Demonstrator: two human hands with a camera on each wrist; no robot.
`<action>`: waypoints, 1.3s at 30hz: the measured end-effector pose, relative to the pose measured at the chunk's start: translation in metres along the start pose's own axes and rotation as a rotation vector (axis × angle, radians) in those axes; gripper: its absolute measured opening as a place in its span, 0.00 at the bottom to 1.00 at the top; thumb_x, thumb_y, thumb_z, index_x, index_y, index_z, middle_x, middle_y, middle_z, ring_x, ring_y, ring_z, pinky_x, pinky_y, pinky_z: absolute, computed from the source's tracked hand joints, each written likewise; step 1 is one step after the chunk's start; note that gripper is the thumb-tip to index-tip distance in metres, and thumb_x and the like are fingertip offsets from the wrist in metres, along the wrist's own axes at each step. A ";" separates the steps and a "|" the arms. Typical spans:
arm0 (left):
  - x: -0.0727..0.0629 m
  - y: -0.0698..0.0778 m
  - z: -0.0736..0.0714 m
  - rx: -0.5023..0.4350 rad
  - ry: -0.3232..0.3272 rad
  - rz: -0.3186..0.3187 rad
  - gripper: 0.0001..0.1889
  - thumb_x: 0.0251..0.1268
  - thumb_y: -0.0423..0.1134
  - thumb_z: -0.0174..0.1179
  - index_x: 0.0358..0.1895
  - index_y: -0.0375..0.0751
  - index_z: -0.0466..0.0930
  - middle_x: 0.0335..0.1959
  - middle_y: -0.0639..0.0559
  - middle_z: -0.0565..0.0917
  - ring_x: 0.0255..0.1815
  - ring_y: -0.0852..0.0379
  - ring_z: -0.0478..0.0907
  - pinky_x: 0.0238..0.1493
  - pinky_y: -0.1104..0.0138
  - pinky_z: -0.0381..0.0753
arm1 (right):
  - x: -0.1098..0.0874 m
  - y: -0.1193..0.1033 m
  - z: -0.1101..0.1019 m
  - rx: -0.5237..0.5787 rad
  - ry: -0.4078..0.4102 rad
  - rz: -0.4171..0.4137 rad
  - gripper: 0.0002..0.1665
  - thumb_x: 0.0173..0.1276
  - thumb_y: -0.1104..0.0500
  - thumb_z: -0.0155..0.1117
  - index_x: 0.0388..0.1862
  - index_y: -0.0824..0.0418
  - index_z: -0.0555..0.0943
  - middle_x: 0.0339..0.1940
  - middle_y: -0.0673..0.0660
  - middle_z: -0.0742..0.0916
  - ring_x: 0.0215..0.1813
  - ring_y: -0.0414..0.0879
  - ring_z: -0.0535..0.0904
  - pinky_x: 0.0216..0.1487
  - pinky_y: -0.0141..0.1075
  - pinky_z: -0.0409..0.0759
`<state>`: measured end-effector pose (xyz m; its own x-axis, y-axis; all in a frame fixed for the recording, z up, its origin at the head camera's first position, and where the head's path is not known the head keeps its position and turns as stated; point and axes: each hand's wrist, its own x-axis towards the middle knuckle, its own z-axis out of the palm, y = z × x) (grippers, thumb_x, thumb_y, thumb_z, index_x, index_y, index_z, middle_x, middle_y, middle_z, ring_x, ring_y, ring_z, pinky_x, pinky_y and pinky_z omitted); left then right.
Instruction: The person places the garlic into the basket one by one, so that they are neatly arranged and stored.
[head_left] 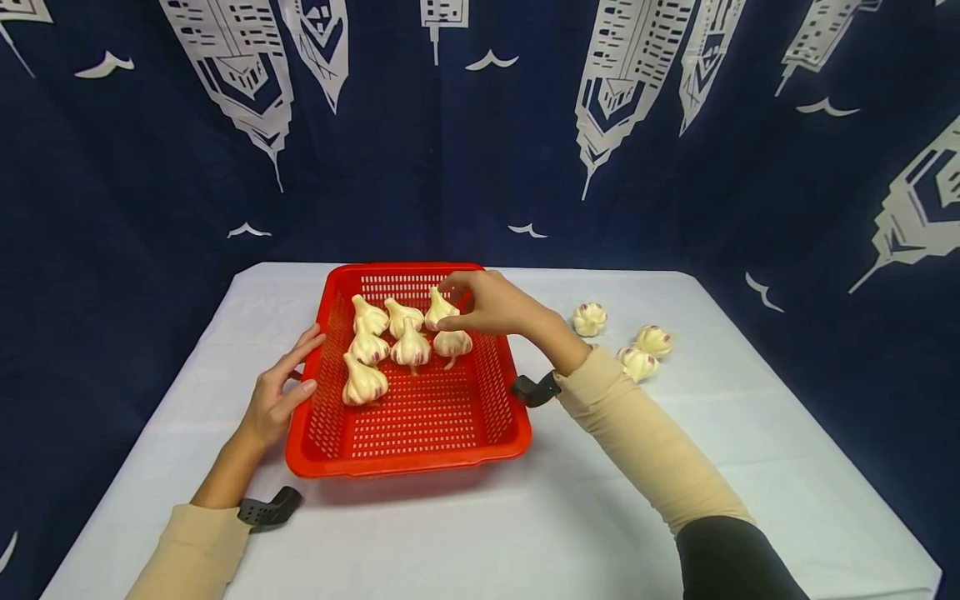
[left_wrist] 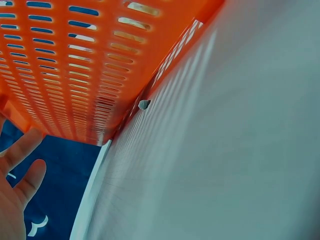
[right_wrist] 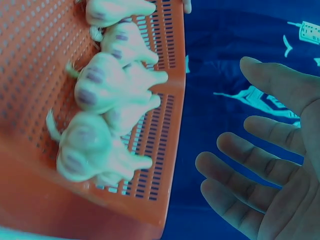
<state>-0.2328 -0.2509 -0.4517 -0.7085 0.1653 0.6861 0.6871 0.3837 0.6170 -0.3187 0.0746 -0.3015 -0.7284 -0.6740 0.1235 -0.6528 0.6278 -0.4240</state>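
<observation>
A red perforated plastic basket (head_left: 420,462) stands on the white table, with several garlic bulbs (head_left: 364,382) grouped mostly in its back and left parts. My left hand (head_left: 276,398) touches the basket's left rim with extended fingers, the thumb spread apart from them. Over the back right of the basket, my right hand (head_left: 495,304) overlaps a garlic bulb (head_left: 452,343) from the head view. The right wrist view shows its fingers (right_wrist: 250,165) relaxed and spread beyond the basket rim, with nothing between them and the thumb. Garlic stems point toward the back wall of the basket.
To the right of the basket, a lone garlic bulb (head_left: 589,319) lies on the white tabletop (head_left: 600,500), with two more garlic bulbs (head_left: 638,363) touching each other nearer the front. A dark blue cloth (head_left: 442,167) with white building prints hangs behind the table.
</observation>
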 end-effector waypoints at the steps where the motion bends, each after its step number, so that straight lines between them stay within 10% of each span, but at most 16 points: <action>1: 0.000 0.000 0.000 0.004 -0.004 0.002 0.30 0.56 0.30 0.50 0.67 0.30 0.71 0.73 0.37 0.66 0.62 0.68 0.69 0.43 0.72 0.69 | -0.001 0.002 -0.001 -0.006 0.004 0.001 0.32 0.61 0.50 0.74 0.61 0.64 0.79 0.46 0.58 0.86 0.42 0.50 0.82 0.45 0.39 0.80; 39: -0.003 0.003 0.001 0.010 0.004 0.015 0.30 0.56 0.29 0.49 0.66 0.29 0.71 0.72 0.34 0.66 0.62 0.70 0.69 0.44 0.73 0.69 | -0.070 0.073 -0.034 -0.027 0.099 0.186 0.31 0.59 0.52 0.74 0.58 0.66 0.78 0.45 0.61 0.85 0.39 0.52 0.82 0.37 0.39 0.83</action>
<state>-0.2294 -0.2492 -0.4522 -0.6975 0.1678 0.6967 0.6960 0.3901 0.6028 -0.3226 0.1812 -0.3105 -0.8529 -0.5046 0.1337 -0.5095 0.7489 -0.4238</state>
